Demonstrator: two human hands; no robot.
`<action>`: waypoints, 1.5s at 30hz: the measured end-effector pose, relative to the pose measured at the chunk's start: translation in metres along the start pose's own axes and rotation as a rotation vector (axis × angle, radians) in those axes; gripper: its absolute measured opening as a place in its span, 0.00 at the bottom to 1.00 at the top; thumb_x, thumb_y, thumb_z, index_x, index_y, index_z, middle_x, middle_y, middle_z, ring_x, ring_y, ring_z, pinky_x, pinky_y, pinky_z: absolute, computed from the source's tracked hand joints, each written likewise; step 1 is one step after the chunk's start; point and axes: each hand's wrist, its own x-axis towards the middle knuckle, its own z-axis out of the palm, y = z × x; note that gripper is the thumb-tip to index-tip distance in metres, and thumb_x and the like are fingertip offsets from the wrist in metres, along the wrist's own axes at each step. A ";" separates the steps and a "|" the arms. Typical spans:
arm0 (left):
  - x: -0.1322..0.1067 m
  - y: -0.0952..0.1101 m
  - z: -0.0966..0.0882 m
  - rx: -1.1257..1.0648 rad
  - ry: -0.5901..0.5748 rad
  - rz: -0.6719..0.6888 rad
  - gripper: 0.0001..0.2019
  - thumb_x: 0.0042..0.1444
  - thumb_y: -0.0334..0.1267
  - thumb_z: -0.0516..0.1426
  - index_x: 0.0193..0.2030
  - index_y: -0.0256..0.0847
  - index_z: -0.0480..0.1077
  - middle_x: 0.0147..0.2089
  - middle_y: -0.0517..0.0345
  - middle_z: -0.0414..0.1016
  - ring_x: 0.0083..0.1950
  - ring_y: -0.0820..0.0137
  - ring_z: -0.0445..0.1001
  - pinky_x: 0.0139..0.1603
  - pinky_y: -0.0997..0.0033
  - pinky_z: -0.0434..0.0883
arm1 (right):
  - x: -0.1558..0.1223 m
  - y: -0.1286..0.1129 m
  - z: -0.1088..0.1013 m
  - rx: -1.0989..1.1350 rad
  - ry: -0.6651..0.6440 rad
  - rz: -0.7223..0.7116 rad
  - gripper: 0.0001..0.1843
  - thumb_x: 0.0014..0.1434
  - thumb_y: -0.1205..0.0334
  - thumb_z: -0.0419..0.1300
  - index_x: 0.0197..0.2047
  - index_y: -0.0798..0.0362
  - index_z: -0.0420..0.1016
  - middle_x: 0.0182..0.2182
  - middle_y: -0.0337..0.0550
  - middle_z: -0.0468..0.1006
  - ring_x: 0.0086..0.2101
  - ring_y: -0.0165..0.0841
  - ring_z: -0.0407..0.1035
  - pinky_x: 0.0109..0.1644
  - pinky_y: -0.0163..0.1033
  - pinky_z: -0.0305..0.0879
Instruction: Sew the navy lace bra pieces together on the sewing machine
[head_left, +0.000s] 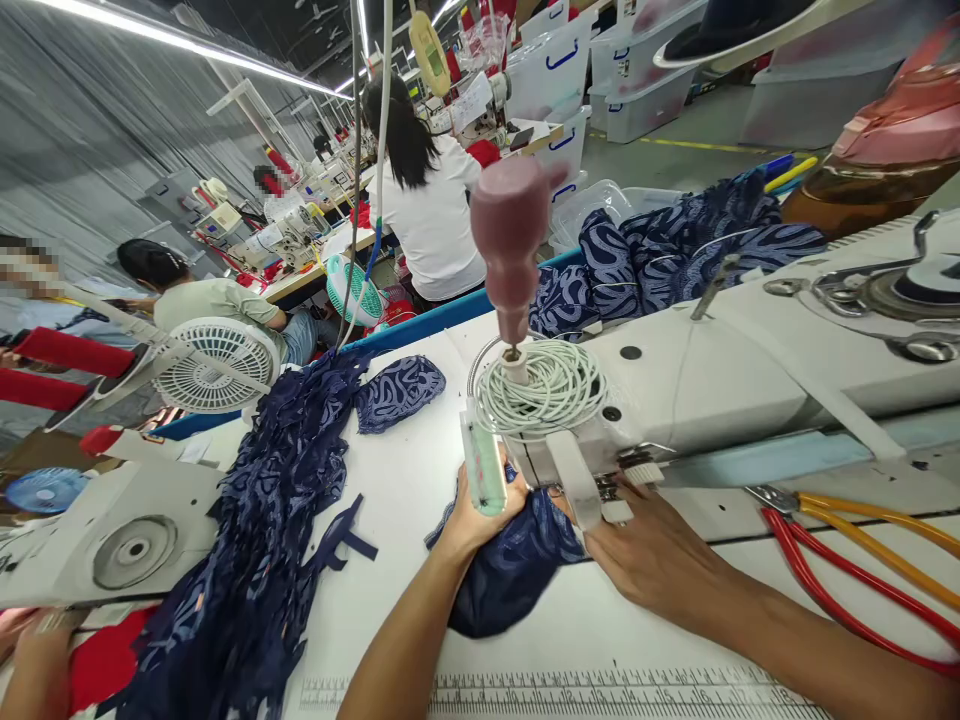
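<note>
A dark blue patterned fabric piece (504, 572) lies on the white table under the head of a white sewing machine (720, 380). My left hand (474, 518) rests on its far left edge, fingers curled onto the cloth near the needle area. From the right, my right hand (651, 552) lies flat on the table with fingers stretched toward the presser foot, touching the cloth's edge. A maroon thread cone (511, 240) stands on top of the machine above a coil of white cord (551, 388).
A long pile of dark blue patterned pieces (262, 540) runs down the left of the table. Red and yellow handled scissors (847, 560) lie at right. A small white fan (214, 365) stands at left. More blue fabric (675, 250) lies behind the machine. Other workers sit at machines beyond.
</note>
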 end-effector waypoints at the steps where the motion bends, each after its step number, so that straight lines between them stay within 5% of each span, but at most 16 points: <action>1: 0.001 0.002 0.000 0.009 0.004 0.006 0.08 0.54 0.41 0.65 0.37 0.41 0.75 0.37 0.55 0.79 0.45 0.60 0.77 0.52 0.61 0.74 | 0.001 0.000 -0.001 0.007 -0.007 -0.005 0.24 0.65 0.73 0.48 0.59 0.58 0.75 0.36 0.55 0.79 0.45 0.47 0.70 0.45 0.51 0.65; 7: -0.015 0.023 -0.013 0.051 0.088 0.039 0.03 0.56 0.37 0.61 0.33 0.42 0.72 0.33 0.59 0.75 0.40 0.65 0.73 0.48 0.65 0.72 | 0.010 0.002 -0.018 0.016 0.087 -0.071 0.19 0.67 0.72 0.49 0.55 0.57 0.77 0.28 0.47 0.77 0.36 0.42 0.72 0.45 0.51 0.66; 14: -0.091 0.046 -0.039 -0.006 0.179 0.068 0.05 0.60 0.35 0.57 0.33 0.41 0.68 0.34 0.61 0.70 0.38 0.70 0.69 0.43 0.71 0.66 | 0.019 -0.003 -0.030 0.166 0.279 -0.229 0.16 0.66 0.75 0.52 0.44 0.48 0.77 0.39 0.42 0.82 0.35 0.36 0.75 0.48 0.47 0.67; 19: -0.120 0.058 -0.026 -0.195 0.259 0.044 0.06 0.60 0.38 0.59 0.33 0.41 0.68 0.33 0.62 0.66 0.36 0.71 0.65 0.39 0.72 0.62 | 0.023 -0.043 -0.052 0.639 0.106 0.020 0.07 0.68 0.66 0.56 0.47 0.47 0.71 0.33 0.38 0.77 0.31 0.29 0.73 0.31 0.33 0.68; 25: -0.127 0.066 -0.016 -0.418 0.170 -0.048 0.12 0.59 0.45 0.62 0.35 0.39 0.69 0.30 0.63 0.65 0.32 0.74 0.60 0.34 0.74 0.59 | 0.026 -0.062 -0.059 0.710 0.144 0.299 0.07 0.69 0.57 0.56 0.44 0.45 0.74 0.37 0.40 0.78 0.37 0.32 0.74 0.40 0.35 0.71; 28: -0.129 0.066 -0.015 -0.440 0.120 -0.062 0.14 0.59 0.47 0.63 0.36 0.38 0.71 0.31 0.61 0.68 0.33 0.73 0.62 0.34 0.74 0.59 | 0.026 -0.059 -0.058 0.838 0.007 0.429 0.13 0.68 0.49 0.56 0.47 0.45 0.76 0.43 0.43 0.79 0.44 0.36 0.74 0.45 0.39 0.72; 32: -0.131 0.064 -0.013 -0.442 0.078 -0.040 0.14 0.59 0.49 0.63 0.36 0.38 0.73 0.34 0.58 0.71 0.36 0.71 0.65 0.37 0.73 0.62 | 0.029 -0.059 -0.061 1.069 -0.135 0.533 0.18 0.65 0.43 0.57 0.36 0.49 0.76 0.31 0.39 0.76 0.34 0.35 0.71 0.40 0.39 0.70; 37: -0.133 0.064 -0.012 -0.512 0.033 -0.077 0.15 0.59 0.49 0.64 0.34 0.38 0.72 0.32 0.61 0.69 0.33 0.73 0.63 0.36 0.74 0.61 | 0.026 -0.060 -0.064 1.149 -0.194 0.567 0.20 0.65 0.42 0.57 0.35 0.49 0.76 0.29 0.38 0.73 0.32 0.33 0.68 0.34 0.37 0.65; 42: -0.131 0.065 -0.012 -0.539 0.102 -0.103 0.15 0.57 0.49 0.65 0.34 0.38 0.73 0.31 0.62 0.68 0.33 0.74 0.63 0.35 0.75 0.61 | 0.016 -0.069 -0.067 0.833 0.058 0.536 0.12 0.65 0.48 0.58 0.36 0.47 0.74 0.32 0.39 0.77 0.34 0.35 0.71 0.40 0.39 0.68; 45: -0.131 0.070 -0.010 -0.553 0.139 -0.119 0.16 0.55 0.50 0.66 0.34 0.38 0.73 0.31 0.61 0.69 0.34 0.73 0.65 0.37 0.74 0.63 | 0.013 -0.081 -0.071 0.807 0.016 0.497 0.12 0.66 0.50 0.56 0.33 0.46 0.71 0.26 0.36 0.74 0.27 0.32 0.68 0.32 0.36 0.67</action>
